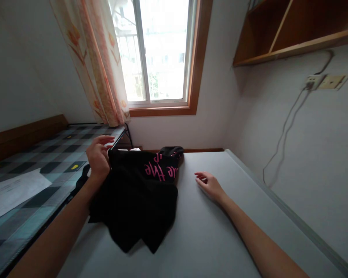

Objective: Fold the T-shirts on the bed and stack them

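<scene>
A black garment (145,208) with pink lettering lies partly folded and bunched on the light grey tabletop (208,239). The kind of garment cannot be made out. At its upper left corner my left hand (99,156) is raised, fingers loosely bent and apart, with the fingertips just above the cloth's edge; I see no cloth pinched between them. My right hand (210,184) rests on the tabletop to the right of the garment, fingers slightly curled and holding nothing. Some dark and white cloth shows behind the garment and my left wrist, mostly hidden.
On the left is a bed with a checked sheet (52,154) and a white paper sheet (17,191) on it. A window (162,58) with a flowered curtain (95,69) is ahead. A wooden shelf (295,44) and a plugged-in socket (313,82) are on the right wall.
</scene>
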Action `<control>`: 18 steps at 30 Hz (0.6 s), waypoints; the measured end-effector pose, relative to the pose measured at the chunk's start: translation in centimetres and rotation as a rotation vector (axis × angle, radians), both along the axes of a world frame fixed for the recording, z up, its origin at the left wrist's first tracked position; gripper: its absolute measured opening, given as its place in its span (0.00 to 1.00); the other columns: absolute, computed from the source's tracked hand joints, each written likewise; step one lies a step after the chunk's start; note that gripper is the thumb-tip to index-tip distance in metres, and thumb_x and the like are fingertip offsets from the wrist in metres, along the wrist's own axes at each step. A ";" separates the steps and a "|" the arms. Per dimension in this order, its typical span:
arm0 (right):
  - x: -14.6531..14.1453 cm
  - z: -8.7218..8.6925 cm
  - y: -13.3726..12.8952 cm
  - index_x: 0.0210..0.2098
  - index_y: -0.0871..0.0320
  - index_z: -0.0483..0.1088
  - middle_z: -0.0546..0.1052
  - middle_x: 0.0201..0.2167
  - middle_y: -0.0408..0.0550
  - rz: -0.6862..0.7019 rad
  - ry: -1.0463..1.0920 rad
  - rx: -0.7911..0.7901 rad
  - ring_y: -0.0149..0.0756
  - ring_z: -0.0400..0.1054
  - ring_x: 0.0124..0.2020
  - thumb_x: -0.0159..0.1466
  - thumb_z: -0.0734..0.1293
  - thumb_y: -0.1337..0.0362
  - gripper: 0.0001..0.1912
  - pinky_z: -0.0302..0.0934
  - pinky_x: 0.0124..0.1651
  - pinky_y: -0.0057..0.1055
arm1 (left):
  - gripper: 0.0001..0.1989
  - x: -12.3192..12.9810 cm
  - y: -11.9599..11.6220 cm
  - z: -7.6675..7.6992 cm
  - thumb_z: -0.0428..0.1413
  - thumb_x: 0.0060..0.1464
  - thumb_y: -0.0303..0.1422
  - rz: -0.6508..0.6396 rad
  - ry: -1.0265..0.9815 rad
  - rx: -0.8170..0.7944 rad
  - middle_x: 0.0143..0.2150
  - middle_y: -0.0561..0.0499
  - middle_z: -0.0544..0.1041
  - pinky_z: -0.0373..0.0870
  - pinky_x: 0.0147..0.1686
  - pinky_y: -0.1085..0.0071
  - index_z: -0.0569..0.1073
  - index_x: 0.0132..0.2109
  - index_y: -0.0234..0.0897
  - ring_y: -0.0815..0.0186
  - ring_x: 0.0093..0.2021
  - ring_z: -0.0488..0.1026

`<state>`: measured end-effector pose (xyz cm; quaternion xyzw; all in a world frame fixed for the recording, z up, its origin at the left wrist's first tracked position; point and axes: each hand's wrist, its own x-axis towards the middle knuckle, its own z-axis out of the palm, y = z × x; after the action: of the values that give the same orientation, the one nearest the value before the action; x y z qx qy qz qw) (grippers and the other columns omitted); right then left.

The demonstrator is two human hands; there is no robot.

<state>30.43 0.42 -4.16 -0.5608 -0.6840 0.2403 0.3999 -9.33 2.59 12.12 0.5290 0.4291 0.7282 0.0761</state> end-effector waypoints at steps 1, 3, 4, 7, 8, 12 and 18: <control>-0.6 -0.2 -0.1 0.45 0.58 0.75 0.77 0.39 0.52 0.025 -0.060 0.035 0.40 0.72 0.41 0.59 0.64 0.61 0.16 0.67 0.47 0.40 | 0.12 -0.4 -0.1 0.1 0.46 0.48 0.30 0.001 0.005 0.008 0.35 0.50 0.78 0.71 0.35 0.71 0.75 0.33 0.36 0.65 0.37 0.75; -1.7 -0.6 -0.1 0.50 0.58 0.73 0.76 0.42 0.53 0.047 -0.175 0.110 0.42 0.70 0.44 0.59 0.65 0.64 0.20 0.65 0.52 0.43 | 0.12 -0.5 -0.6 0.0 0.48 0.50 0.32 -0.061 0.142 -0.054 0.37 0.50 0.79 0.72 0.38 0.69 0.75 0.37 0.37 0.63 0.40 0.76; -2.2 -0.7 0.0 0.53 0.58 0.71 0.75 0.44 0.54 0.052 -0.222 0.139 0.43 0.69 0.46 0.59 0.65 0.66 0.22 0.63 0.54 0.44 | 0.13 -0.3 -1.0 -0.3 0.50 0.51 0.34 -0.121 0.279 -0.123 0.40 0.49 0.79 0.72 0.40 0.68 0.76 0.40 0.37 0.62 0.42 0.76; -3.5 -0.5 0.9 0.60 0.57 0.66 0.72 0.49 0.57 0.049 -0.290 0.186 0.45 0.66 0.50 0.58 0.65 0.69 0.29 0.62 0.57 0.47 | 0.22 1.2 -1.9 -1.6 0.55 0.53 0.43 -0.305 0.791 -0.336 0.53 0.46 0.77 0.70 0.52 0.61 0.74 0.53 0.40 0.57 0.53 0.74; -4.0 -0.2 1.3 0.61 0.55 0.65 0.71 0.50 0.57 0.042 -0.291 0.189 0.46 0.66 0.50 0.58 0.65 0.69 0.31 0.62 0.57 0.48 | 0.27 1.7 -2.0 -2.2 0.57 0.53 0.46 -0.333 0.949 -0.388 0.58 0.44 0.74 0.67 0.57 0.59 0.71 0.58 0.41 0.54 0.57 0.71; -5.8 1.7 3.2 0.62 0.52 0.63 0.72 0.53 0.54 0.053 -0.210 0.118 0.45 0.67 0.50 0.60 0.67 0.68 0.30 0.64 0.55 0.46 | 0.44 3.0 -1.2 -4.6 0.60 0.50 0.51 -0.250 1.313 -0.589 0.69 0.34 0.59 0.52 0.65 0.48 0.58 0.68 0.36 0.45 0.69 0.55; -7.9 3.7 4.1 0.55 0.58 0.68 0.71 0.54 0.51 0.117 -0.184 0.069 0.42 0.70 0.49 0.67 0.65 0.56 0.20 0.68 0.50 0.44 | 0.24 3.1 1.1 -6.5 0.59 0.54 0.43 -0.178 1.335 -0.710 0.56 0.38 0.75 0.49 0.63 0.42 0.71 0.56 0.38 0.45 0.60 0.68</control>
<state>22.51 4.49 -0.41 -0.5256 -0.7571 0.1873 0.3397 -6.22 3.67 5.57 0.8336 0.5482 0.0630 0.0247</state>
